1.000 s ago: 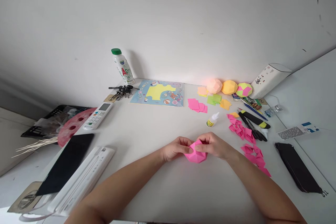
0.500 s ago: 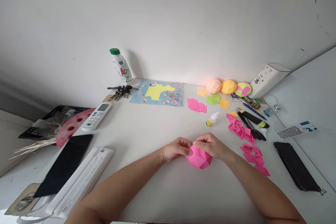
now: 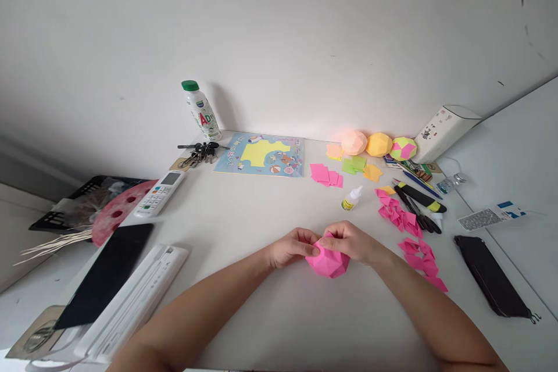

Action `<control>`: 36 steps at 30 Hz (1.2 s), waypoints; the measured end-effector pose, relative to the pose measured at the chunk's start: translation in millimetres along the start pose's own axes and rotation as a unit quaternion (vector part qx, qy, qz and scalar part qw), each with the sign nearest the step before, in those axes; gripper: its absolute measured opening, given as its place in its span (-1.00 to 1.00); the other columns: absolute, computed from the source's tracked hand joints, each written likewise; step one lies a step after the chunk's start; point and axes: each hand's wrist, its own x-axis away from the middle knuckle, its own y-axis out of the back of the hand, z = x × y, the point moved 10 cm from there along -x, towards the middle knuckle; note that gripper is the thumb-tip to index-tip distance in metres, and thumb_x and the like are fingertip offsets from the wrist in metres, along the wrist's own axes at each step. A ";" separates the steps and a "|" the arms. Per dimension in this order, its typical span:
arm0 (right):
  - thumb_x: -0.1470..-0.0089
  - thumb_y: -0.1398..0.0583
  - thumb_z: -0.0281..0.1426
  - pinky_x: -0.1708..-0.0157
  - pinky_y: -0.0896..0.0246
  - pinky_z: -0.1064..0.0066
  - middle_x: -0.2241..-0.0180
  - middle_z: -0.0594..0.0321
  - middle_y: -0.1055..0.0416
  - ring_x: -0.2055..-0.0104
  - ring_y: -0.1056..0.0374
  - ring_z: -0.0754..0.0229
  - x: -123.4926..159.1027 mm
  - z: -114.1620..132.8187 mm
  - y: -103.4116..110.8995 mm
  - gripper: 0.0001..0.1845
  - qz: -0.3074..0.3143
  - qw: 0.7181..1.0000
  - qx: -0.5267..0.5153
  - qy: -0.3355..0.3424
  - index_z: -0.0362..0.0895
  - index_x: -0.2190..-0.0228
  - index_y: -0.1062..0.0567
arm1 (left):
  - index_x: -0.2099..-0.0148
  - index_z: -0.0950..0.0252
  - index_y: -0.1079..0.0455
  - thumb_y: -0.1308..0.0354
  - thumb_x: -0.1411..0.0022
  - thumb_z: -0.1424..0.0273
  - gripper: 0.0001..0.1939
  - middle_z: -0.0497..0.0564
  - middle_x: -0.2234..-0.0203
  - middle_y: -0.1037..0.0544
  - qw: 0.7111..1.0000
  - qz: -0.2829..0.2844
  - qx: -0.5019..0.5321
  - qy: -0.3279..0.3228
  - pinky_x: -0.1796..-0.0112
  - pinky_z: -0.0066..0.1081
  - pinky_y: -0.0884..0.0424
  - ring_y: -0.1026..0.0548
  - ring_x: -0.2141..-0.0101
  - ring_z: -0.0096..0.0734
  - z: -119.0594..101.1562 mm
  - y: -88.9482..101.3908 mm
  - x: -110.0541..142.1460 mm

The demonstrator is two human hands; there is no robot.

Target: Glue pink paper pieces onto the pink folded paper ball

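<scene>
A pink folded-paper ball (image 3: 330, 263) with flat facets is held between both hands over the front of the table. My left hand (image 3: 295, 247) pinches its upper left edge, thumb on the outside. From the upper right, my right hand (image 3: 347, 240) grips the rim with thumb and fingers, and a pink paper point sticks up between the two hands. The fingertips behind the ball are hidden. Beyond the hands stands a small glue bottle (image 3: 351, 198) with a white nozzle. To the right lie folded pink paper pieces (image 3: 397, 213) in a loose pile.
Finished paper balls (image 3: 379, 144) line the wall, beside a white box (image 3: 447, 132). Pink paper sheets (image 3: 326, 175) lie nearer. Pens and a cutter (image 3: 421, 196) and a black pouch (image 3: 492, 276) are on the right. A remote (image 3: 159, 193), a tablet (image 3: 107, 276) and a power strip (image 3: 135, 302) lie left.
The pink ball has shifted slightly left and turned a little in my hands. A paper point now shows above the right thumb. Both hands keep their pinch.
</scene>
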 end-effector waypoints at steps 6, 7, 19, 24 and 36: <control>0.04 -0.21 -0.09 0.59 0.20 0.46 0.67 0.44 0.00 0.61 0.09 0.39 1.1 9.4 14.6 -0.53 -0.074 0.995 -0.037 0.053 -0.14 0.68 -0.20 | 0.23 0.37 -0.44 -0.22 -0.04 0.11 -0.59 0.11 0.36 -0.49 0.994 -0.042 0.067 -0.080 0.33 -0.35 -0.29 -0.42 0.37 -0.32 -10.4 8.3 -2.1; 0.02 -0.19 -0.08 0.58 0.19 0.45 0.67 0.44 0.01 0.60 0.09 0.38 2.1 13.4 18.2 -0.52 -0.093 0.992 -0.045 0.072 -0.14 0.68 -0.18 | 0.16 0.36 -0.42 -0.16 -0.08 0.07 -0.54 0.16 0.28 -0.49 0.992 -0.032 0.077 -0.094 0.28 -0.31 -0.30 -0.43 0.30 -0.25 -13.6 5.3 -2.4; 0.16 -0.28 -0.04 0.50 0.00 0.45 0.58 0.36 -0.18 0.51 -0.09 0.31 2.1 16.4 31.6 -0.56 -0.154 0.973 -0.120 0.124 -0.17 0.56 -0.37 | -0.01 0.34 -0.37 -0.24 -0.07 0.25 -0.53 0.20 0.10 -0.47 0.986 0.012 0.107 -0.124 -0.05 -0.16 -0.15 -0.38 0.03 -0.09 -19.3 -4.5 -1.5; 0.28 -0.37 -0.09 0.50 -0.03 0.46 0.60 0.37 -0.24 0.53 -0.13 0.33 -3.7 8.9 26.2 -0.54 -0.121 0.977 -0.147 0.095 -0.20 0.56 -0.38 | 0.00 0.35 -0.39 -0.29 -0.01 0.26 -0.50 0.21 0.13 -0.48 0.988 0.007 0.102 -0.117 -0.05 -0.14 -0.14 -0.39 0.04 -0.05 -16.2 -1.3 -1.7; 0.31 -0.41 -0.23 0.53 -0.02 0.50 0.63 0.40 -0.23 0.56 -0.12 0.37 -0.2 17.6 18.7 -0.61 -0.082 0.978 -0.151 0.115 -0.23 0.58 -0.40 | 0.00 0.35 -0.40 -0.27 -0.04 0.23 -0.51 0.20 0.17 -0.50 0.990 0.005 0.091 -0.109 0.00 -0.17 -0.20 -0.42 0.09 -0.08 -16.2 -4.6 -0.8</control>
